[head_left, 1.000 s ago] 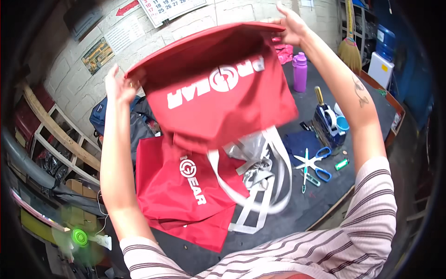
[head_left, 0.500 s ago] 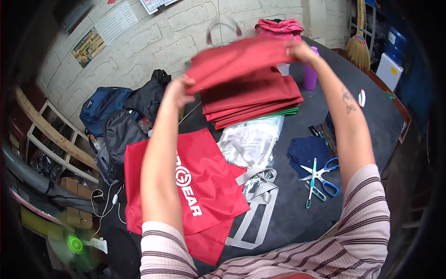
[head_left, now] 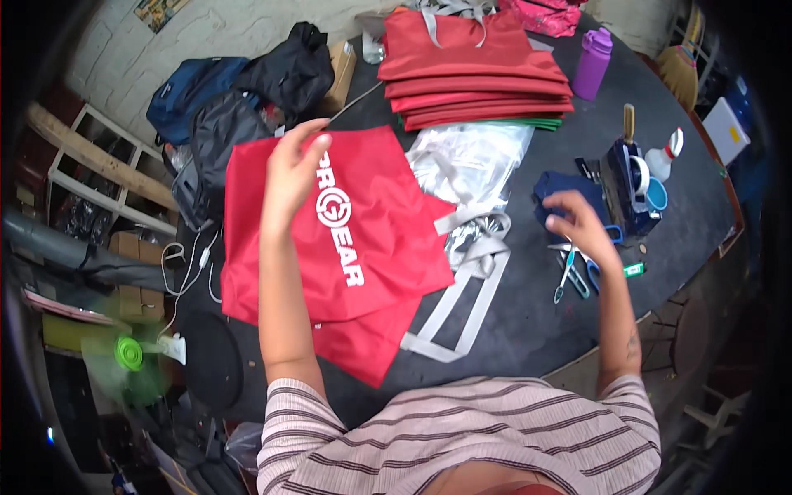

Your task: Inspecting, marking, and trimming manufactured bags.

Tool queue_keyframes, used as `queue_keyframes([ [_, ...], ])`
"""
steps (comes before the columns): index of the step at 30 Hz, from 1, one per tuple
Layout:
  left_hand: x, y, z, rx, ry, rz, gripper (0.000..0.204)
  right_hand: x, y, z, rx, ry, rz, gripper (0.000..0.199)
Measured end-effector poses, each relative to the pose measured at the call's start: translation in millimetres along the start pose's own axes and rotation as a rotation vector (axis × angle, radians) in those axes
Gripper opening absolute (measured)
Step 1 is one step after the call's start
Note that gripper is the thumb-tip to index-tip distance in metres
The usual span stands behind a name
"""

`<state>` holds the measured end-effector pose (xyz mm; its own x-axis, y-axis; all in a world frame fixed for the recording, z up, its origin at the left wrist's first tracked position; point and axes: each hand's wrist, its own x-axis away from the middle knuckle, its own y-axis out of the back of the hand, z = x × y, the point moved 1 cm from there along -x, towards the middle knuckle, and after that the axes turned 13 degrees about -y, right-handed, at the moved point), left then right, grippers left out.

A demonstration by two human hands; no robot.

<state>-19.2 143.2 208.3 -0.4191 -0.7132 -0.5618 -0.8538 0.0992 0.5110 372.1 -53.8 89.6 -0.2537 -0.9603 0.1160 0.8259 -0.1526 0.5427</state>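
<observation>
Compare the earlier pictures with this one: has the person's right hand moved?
Yes. The right hand has come down from the stack of folded red bags and now hovers, empty, over the scissors.

Red fabric bag (head_left: pixel 346 239) with white lettering and grey straps, spread flat atop another red bag near the table's left front edge.

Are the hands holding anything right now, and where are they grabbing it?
Nothing is held. The left hand is open above the red bag, and the right hand is open over the scissors.
</observation>
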Motion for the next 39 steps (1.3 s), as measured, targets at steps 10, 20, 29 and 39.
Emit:
queue_keyframes([
  [10,127.4,-107.9,-26.2,0.087,0.002,0.093,0.016,103.0,-120.6,36.2,-0.329,0.083,0.078,0.014],
  [20,99.4,-193.9,-39.4,0.122,0.058,0.308,0.012,119.3,-137.9,23.5,-0.480,-0.080,0.179,0.015],
  [29,117.0,-211.1,-21.8,0.135,0.052,0.379,0.027,92.5,-132.3,27.2,-0.617,-0.095,0.218,0.019],
  [39,94.1,-140.1,-73.1,0.755,0.187,0.191,0.020,49.0,-142.3,65.8,-0.694,0.066,0.130,0.027],
])
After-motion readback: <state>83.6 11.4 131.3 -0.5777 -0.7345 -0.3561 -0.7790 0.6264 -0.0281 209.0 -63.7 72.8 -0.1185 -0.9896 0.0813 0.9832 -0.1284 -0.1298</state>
